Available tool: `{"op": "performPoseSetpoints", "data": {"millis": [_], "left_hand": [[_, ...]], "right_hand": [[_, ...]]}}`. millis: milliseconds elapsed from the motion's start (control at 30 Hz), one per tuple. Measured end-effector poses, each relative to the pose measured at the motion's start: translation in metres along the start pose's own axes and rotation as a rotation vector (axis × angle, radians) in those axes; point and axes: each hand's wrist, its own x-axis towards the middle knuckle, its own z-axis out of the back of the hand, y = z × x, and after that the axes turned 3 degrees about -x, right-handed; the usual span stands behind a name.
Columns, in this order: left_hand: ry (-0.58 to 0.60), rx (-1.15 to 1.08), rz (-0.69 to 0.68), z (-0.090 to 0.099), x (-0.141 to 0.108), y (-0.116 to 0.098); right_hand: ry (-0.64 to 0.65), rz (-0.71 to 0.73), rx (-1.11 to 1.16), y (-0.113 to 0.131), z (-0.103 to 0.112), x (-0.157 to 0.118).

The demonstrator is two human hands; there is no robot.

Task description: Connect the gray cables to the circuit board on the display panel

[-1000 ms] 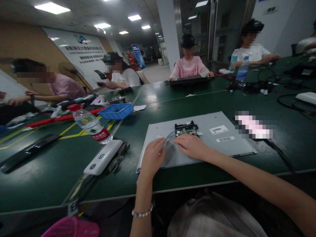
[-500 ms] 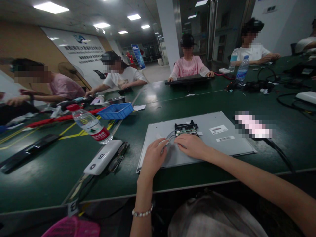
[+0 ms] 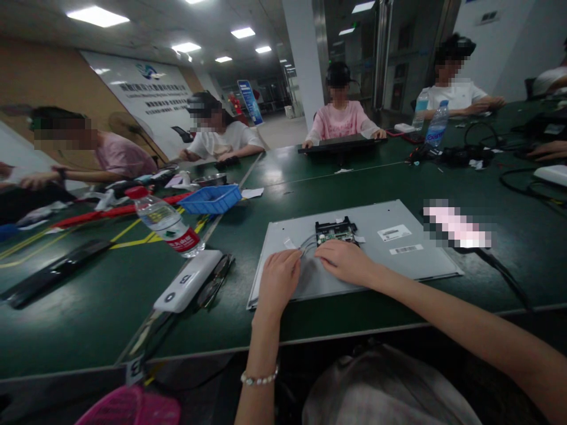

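Note:
A flat grey metal panel (image 3: 376,260) lies on the green table, with two white labels on its right part. Near its back middle sits a black bracket with a green circuit board (image 3: 336,234). Thin grey cables (image 3: 307,243) run left from the board. My left hand (image 3: 280,274) rests over the panel's left part, fingers bent together at the cable ends; what they pinch is too small to make out. My right hand (image 3: 343,260) lies just in front of the board, fingers curled together, their tips hidden beneath the hand.
Left of the panel are a white power bank (image 3: 188,282), glasses (image 3: 215,282), a tilted water bottle (image 3: 166,224) and a blue tray (image 3: 211,199). A blurred phone-like object (image 3: 456,226) with a cable lies at right. Several people sit around the table.
The view has shifted slightly. My left fingers have drawn closer together near the cables, and a small clear tab beside them shows more plainly. My right hand stays about where it was.

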Motion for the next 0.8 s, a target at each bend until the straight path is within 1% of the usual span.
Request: {"op": "performPoseSetpoints", "data": {"millis": [133, 267, 333, 433, 500, 567, 667, 733, 800], "left_hand": [[0.023, 0.028, -0.004, 0.0, 0.002, -0.001], [0.039, 0.108, 0.036, 0.002, 0.004, -0.003], [0.021, 0.123, 0.068, 0.004, 0.003, -0.003], [-0.051, 0.112, 0.148, 0.007, 0.002, 0.001], [-0.09, 0.102, 0.216, 0.008, 0.0, 0.006], [-0.094, 0.094, 0.275, 0.009, -0.003, 0.012], [-0.1, 0.078, 0.321, 0.008, -0.006, 0.018], [-0.136, 0.052, 0.311, 0.007, -0.007, 0.019], [-0.156, 0.011, 0.259, 0.006, -0.006, 0.017]], "right_hand": [[0.007, 0.009, 0.003, -0.001, -0.002, 0.0], [0.004, -0.011, 0.012, 0.0, 0.001, 0.001], [0.005, -0.018, 0.016, 0.0, 0.004, 0.001], [-0.013, -0.04, 0.018, -0.003, 0.01, 0.002], [-0.038, -0.069, 0.012, -0.01, 0.014, 0.002], [-0.059, -0.105, -0.004, -0.018, 0.02, 0.002], [-0.076, -0.174, -0.038, -0.033, 0.029, 0.002], [-0.083, -0.23, -0.074, -0.043, 0.034, 0.001], [-0.085, -0.291, -0.117, -0.054, 0.038, 0.001]]}}
